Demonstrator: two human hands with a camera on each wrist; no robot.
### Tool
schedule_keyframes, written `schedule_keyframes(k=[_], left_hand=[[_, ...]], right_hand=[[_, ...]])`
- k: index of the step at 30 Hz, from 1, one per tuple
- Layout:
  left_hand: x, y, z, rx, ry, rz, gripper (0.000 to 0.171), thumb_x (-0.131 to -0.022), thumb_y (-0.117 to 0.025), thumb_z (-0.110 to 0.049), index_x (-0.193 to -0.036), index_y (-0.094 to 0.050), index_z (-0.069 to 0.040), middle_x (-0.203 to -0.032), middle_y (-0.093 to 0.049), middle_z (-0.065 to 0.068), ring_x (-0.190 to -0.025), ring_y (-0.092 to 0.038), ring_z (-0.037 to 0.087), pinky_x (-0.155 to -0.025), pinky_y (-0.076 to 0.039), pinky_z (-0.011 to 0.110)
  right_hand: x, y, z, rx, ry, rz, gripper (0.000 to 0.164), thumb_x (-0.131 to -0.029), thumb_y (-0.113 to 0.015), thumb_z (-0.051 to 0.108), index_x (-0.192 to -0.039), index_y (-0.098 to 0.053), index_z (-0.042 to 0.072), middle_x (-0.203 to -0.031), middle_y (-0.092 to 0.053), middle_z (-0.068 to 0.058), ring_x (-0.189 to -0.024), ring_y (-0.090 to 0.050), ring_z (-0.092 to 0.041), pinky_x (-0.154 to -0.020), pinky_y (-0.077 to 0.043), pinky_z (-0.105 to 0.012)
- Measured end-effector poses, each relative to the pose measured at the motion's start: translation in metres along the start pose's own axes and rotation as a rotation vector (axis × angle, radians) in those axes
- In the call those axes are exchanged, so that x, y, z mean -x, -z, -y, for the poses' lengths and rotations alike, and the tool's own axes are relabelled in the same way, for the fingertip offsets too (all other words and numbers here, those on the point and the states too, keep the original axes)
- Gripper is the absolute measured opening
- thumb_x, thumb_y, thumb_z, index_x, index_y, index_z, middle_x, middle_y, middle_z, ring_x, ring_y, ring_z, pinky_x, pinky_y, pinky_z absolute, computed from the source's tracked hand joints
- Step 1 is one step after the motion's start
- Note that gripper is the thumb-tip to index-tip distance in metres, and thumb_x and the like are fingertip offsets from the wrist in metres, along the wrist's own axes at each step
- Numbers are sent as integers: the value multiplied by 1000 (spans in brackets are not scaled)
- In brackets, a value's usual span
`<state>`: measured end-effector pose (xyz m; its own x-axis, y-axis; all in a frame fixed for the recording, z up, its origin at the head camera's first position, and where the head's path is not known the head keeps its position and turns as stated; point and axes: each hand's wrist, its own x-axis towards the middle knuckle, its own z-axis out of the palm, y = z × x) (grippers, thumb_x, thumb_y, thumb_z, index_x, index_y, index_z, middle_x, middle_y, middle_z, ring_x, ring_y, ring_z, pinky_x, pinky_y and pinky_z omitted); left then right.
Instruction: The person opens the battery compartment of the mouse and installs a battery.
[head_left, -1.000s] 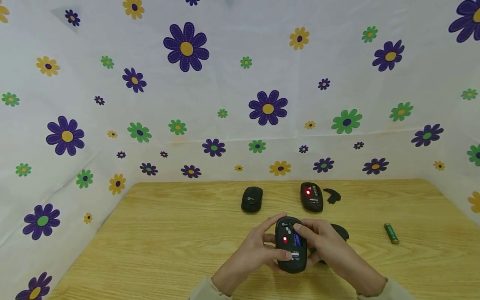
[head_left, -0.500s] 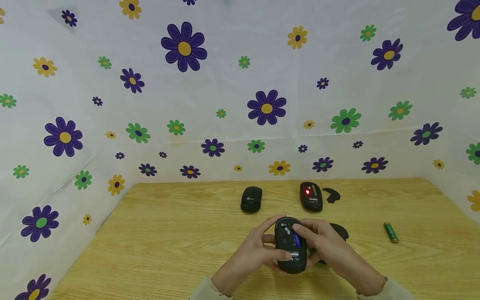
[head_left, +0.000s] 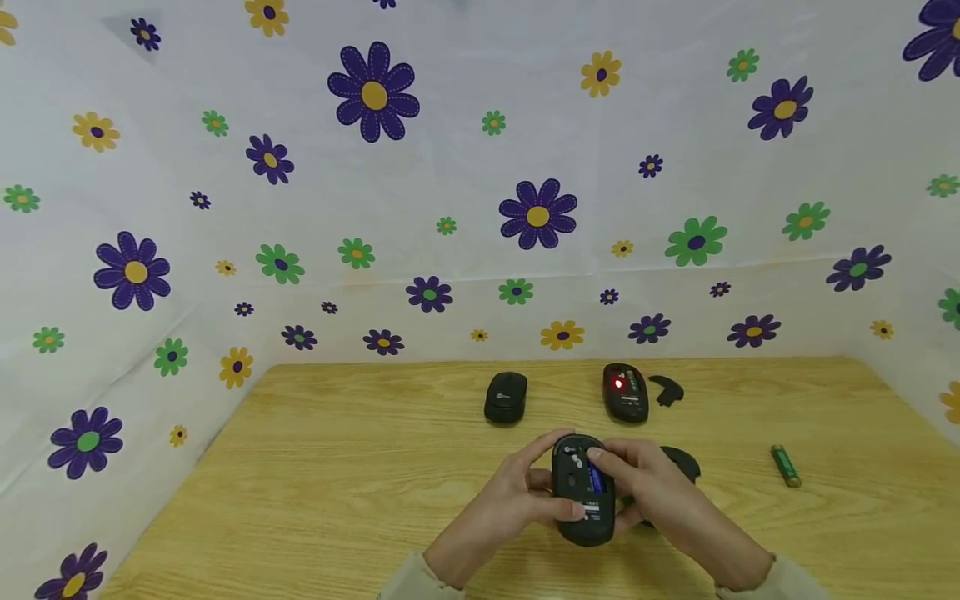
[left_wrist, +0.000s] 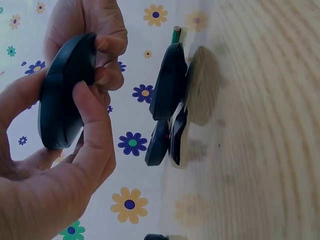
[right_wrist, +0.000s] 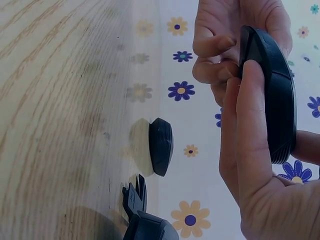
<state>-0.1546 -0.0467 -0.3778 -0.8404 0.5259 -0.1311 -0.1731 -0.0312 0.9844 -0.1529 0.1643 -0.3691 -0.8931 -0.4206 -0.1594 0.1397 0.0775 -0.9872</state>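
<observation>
A black computer mouse (head_left: 583, 521) is held bottom side up above the table by both hands. Its battery bay is uncovered, with a blue battery (head_left: 596, 478) lying inside. My left hand (head_left: 502, 500) grips the left side, thumb across the label on the underside. From the right, my right hand (head_left: 660, 492) holds it with the thumb at the upper end of the battery. In the left wrist view the mouse (left_wrist: 62, 100) shows its smooth top, with fingers around it. The right wrist view shows fingertips against the side of the mouse (right_wrist: 281, 105).
Another black mouse (head_left: 506, 398) stands upright at the back of the wooden table (head_left: 337, 467). Right of it lies an overturned mouse (head_left: 626, 400) with a red light, beside a small black cover (head_left: 666, 390). A black object (head_left: 682, 462) is partly behind my right hand; a green battery (head_left: 786, 465) lies farther right.
The red light on the underside of the held mouse, lit one second ago, is off half a second ago and now. Both hands keep their place and hold.
</observation>
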Motion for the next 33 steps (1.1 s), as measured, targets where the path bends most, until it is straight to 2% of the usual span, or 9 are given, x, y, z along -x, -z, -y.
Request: schedule_keyframes(k=[9,14,23,33], left_hand=[[6,10,-4,-61,23,-38,82,-82,-73,11,-153,-47,-21,-103,-61,16,-81,-71,26,-78,-61,34],[8,15,-7,-76,24,-53,82,-83,-73,11,-153,-46,-21,-105,-61,17,-84,-71,27,-81,-60,35],[12,25,-10,-69,8,-59,81,-84,-71,9,-155,-43,-17,-106,-59,17,-85,-68,24,-77,-62,35],[14,39,-7,-92,15,-79,82,-84,-72,8,-156,-40,-15,-108,-57,19,-87,-69,26,-79,-62,37]], right_hand=[[-5,-7,3,22,-26,2,50,-108,-49,24,-136,-46,-17,-102,-68,-13,-87,-71,-27,-62,-64,-39],[-10,-11,5,36,-14,15,53,-109,-47,24,-139,-42,-19,-105,-68,-14,-88,-71,-27,-61,-64,-39],[-22,-18,7,10,-9,40,52,-109,-48,24,-140,-43,-18,-109,-66,-14,-90,-71,-27,-59,-63,-35],[-36,-29,8,25,-30,17,50,-109,-49,25,-137,-47,-16,-108,-64,-16,-88,-70,-25,-58,-63,-36]])
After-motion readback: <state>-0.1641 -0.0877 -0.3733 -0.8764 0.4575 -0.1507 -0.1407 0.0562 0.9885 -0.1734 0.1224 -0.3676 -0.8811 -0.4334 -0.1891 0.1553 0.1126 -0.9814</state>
